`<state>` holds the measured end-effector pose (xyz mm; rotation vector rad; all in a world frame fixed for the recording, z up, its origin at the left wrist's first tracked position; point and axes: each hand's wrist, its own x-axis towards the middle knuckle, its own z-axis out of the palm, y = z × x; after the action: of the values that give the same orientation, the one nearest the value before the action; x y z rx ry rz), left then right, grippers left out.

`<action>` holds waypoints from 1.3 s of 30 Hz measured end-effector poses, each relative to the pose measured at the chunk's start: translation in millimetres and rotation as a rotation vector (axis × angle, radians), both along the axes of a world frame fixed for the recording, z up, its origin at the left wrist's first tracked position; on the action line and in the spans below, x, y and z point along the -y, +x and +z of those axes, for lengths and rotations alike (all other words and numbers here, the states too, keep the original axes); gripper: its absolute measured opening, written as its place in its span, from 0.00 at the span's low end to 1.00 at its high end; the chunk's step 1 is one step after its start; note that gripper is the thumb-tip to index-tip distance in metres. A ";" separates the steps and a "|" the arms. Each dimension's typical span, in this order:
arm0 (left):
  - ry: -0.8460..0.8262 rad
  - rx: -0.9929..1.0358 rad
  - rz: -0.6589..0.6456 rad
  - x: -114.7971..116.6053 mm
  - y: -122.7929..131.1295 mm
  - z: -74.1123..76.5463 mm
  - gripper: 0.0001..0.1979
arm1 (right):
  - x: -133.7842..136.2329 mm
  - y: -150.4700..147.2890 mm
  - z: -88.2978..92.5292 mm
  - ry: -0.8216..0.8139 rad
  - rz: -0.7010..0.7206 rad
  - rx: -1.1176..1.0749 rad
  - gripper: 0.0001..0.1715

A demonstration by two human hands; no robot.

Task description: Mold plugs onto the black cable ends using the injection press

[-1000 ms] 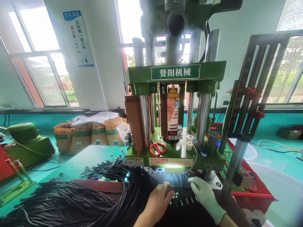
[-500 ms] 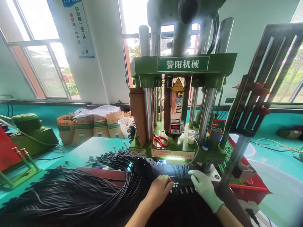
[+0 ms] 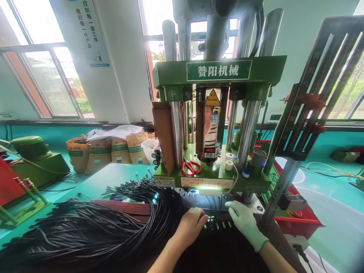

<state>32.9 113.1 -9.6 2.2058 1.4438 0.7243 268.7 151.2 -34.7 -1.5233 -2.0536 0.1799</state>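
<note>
My left hand (image 3: 191,226) is bare and rests at the front edge of the dark plate (image 3: 193,203) under the green press (image 3: 173,77). Its thumb stands apart from the fingers, and nothing shows in its grasp. My right hand (image 3: 243,220) wears a pale glove and lies at the plate's right end, fingers stretched out, holding nothing that I can see. Between both hands, a few thin black cables (image 3: 216,206) hang over the plate. A large heap of black cables with small connectors (image 3: 93,235) lies to the left of my left hand.
Red-handled scissors (image 3: 191,168) and white rolls (image 3: 229,164) sit on the press base. A lit lamp (image 3: 210,192) is fixed below it. On the right stand a slotted metal bracket (image 3: 298,113) and a red control box (image 3: 301,223). Paper sacks (image 3: 99,155) line the back left.
The camera view has shifted slightly, so the press appears a little higher and nearer. Both hands keep nearly the same places beside the plate.
</note>
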 end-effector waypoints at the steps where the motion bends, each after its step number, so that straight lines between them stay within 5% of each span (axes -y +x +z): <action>1: 0.000 0.001 0.002 -0.1 -0.2 -0.3 0.17 | 0.1 0.0 -0.4 0.003 0.000 0.004 0.19; 39: 0.010 -0.001 -0.027 0.1 -3.1 -1.5 0.15 | 3.9 -1.8 5.6 -0.043 0.008 0.107 0.18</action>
<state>29.8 113.0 -11.1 2.2290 1.4111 0.7225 266.9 147.3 -29.0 -1.5820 -2.1522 0.1496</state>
